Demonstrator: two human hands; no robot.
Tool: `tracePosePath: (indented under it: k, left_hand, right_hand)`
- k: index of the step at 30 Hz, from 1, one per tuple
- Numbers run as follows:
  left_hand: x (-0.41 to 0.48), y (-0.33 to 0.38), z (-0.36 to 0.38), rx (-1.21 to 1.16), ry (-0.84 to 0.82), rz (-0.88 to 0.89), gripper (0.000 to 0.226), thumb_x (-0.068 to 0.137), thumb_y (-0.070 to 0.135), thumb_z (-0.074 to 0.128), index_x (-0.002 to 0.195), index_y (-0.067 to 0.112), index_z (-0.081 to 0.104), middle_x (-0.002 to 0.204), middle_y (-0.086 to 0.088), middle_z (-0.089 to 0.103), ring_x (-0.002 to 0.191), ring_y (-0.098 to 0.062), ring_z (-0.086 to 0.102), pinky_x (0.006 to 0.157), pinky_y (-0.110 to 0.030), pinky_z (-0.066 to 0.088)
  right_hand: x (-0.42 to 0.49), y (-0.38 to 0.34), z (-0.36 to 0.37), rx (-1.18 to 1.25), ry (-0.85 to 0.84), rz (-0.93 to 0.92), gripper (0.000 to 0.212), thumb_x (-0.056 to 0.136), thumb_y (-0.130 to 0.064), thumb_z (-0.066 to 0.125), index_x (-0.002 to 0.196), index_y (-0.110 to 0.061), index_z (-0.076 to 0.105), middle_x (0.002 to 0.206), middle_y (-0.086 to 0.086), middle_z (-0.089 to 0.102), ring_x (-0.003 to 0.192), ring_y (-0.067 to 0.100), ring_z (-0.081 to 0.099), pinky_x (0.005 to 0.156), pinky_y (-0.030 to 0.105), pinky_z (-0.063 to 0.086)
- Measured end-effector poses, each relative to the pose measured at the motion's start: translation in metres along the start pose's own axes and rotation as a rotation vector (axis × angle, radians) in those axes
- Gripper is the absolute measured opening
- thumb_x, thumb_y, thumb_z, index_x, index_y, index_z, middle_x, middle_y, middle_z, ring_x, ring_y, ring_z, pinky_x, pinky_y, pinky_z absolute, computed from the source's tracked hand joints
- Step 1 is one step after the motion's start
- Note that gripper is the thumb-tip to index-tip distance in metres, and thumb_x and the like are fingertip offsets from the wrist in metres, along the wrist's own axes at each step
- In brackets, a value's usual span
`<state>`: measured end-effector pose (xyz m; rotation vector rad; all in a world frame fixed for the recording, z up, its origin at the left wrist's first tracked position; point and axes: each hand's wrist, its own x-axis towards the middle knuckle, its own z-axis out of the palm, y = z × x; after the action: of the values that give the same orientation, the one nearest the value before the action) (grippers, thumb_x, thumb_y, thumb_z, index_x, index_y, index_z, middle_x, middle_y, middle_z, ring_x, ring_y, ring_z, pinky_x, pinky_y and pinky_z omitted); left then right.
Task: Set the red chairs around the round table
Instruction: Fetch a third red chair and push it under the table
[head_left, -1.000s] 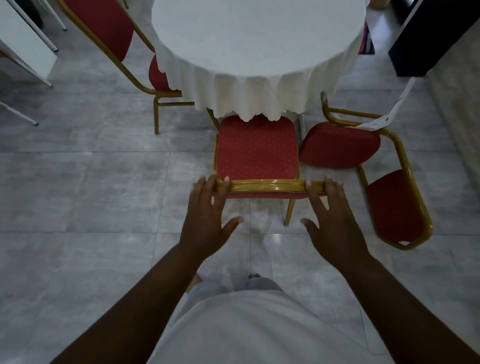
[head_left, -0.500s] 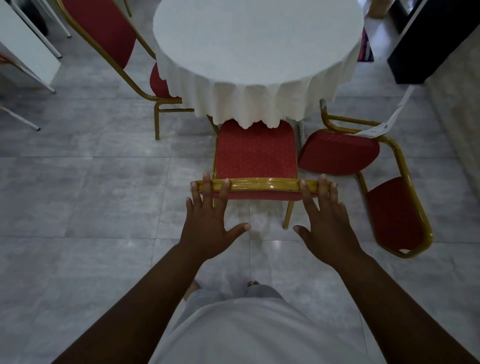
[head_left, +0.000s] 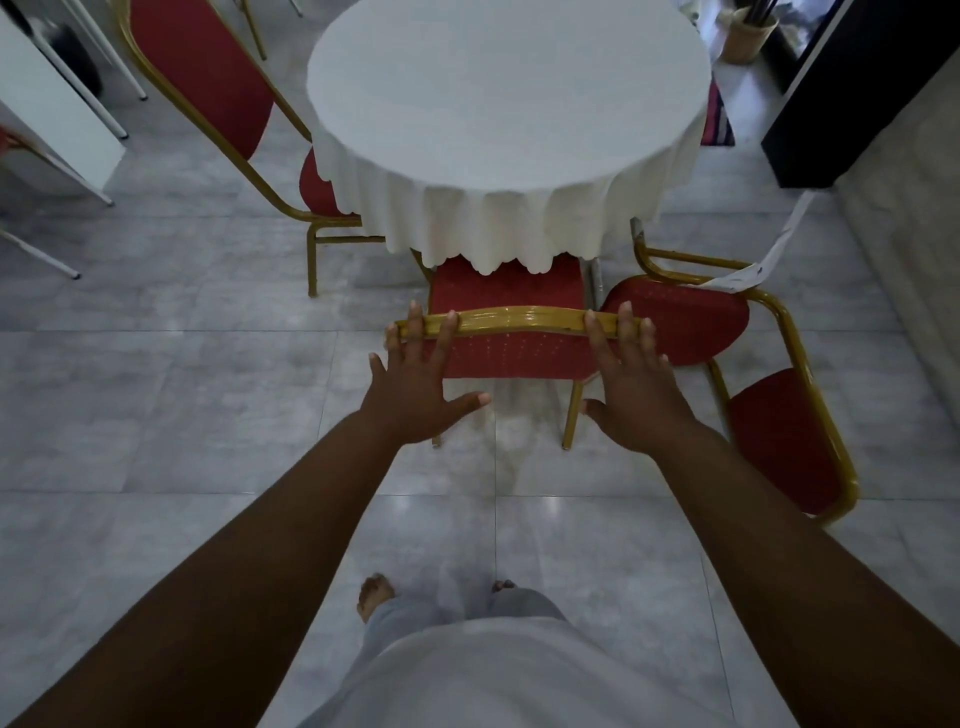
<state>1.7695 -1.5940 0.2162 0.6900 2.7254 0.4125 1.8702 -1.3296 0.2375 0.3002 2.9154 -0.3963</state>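
Note:
A round table (head_left: 509, 98) under a white cloth stands ahead of me. A red chair with a gold frame (head_left: 514, 345) faces it, its seat partly under the cloth's hem. My left hand (head_left: 421, 384) and my right hand (head_left: 631, 384) lie flat against the chair's backrest, straight fingers reaching over the gold top rail, thumbs spread. A second red chair (head_left: 208, 88) stands at the table's left. A third red chair (head_left: 685, 317) sits at the right, turned sideways, its backrest toward me.
White folding table legs and a white panel (head_left: 57, 119) stand at the far left. A black cabinet (head_left: 852, 93) and a basket (head_left: 748, 36) are at the back right. A paper strip (head_left: 769, 254) hangs over the right chair. Grey tile floor lies around my feet.
The chair has slid further under the table with both hands pushing its backrest. My arms have stretched out and the view has tipped down onto the backrest.

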Motion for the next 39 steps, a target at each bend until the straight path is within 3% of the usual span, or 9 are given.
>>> tracePosePath:
  k: [5, 15, 29, 39]
  left_hand:
    - [0.023, -0.004, -0.010, -0.042, -0.038, -0.002, 0.113, 0.067, 0.088, 0.043, 0.148, 0.042, -0.022, 0.156, -0.004, -0.037, 0.145, -0.040, -0.024, 0.110, -0.074, 0.008]
    - [0.058, -0.008, -0.022, -0.045, -0.055, -0.014, 0.116, 0.071, 0.080, 0.055, 0.149, 0.040, -0.020, 0.156, -0.006, -0.035, 0.145, -0.043, -0.022, 0.108, -0.075, 0.011]
    - [0.090, -0.019, -0.032, -0.065, -0.065, 0.031, 0.116, 0.074, 0.073, 0.061, 0.149, 0.040, -0.020, 0.155, -0.004, -0.039, 0.143, -0.044, -0.025, 0.107, -0.075, 0.011]
    - [0.101, -0.024, -0.044, -0.001, -0.122, 0.045, 0.116, 0.071, 0.081, 0.054, 0.146, 0.043, -0.025, 0.154, -0.006, -0.040, 0.144, -0.047, -0.022, 0.110, -0.074, 0.009]
  right_hand:
    - [0.021, -0.002, -0.009, 0.024, -0.042, 0.010, 0.111, 0.087, -0.035, 0.069, 0.149, -0.040, -0.023, 0.159, 0.007, -0.030, 0.147, 0.037, -0.022, 0.116, 0.062, 0.011]
    - [0.058, 0.002, -0.024, 0.031, -0.112, 0.010, 0.110, 0.087, -0.030, 0.068, 0.148, -0.043, -0.023, 0.159, 0.004, -0.032, 0.147, 0.037, -0.023, 0.114, 0.065, 0.012]
    - [0.089, -0.002, -0.036, 0.052, -0.159, 0.051, 0.109, 0.088, -0.020, 0.064, 0.147, -0.043, -0.024, 0.158, 0.003, -0.035, 0.146, 0.034, -0.027, 0.114, 0.064, 0.008]
    - [0.100, -0.006, -0.042, 0.030, -0.150, 0.093, 0.102, 0.093, -0.034, 0.061, 0.147, -0.044, -0.024, 0.159, 0.001, -0.032, 0.148, 0.033, -0.021, 0.115, 0.065, 0.009]
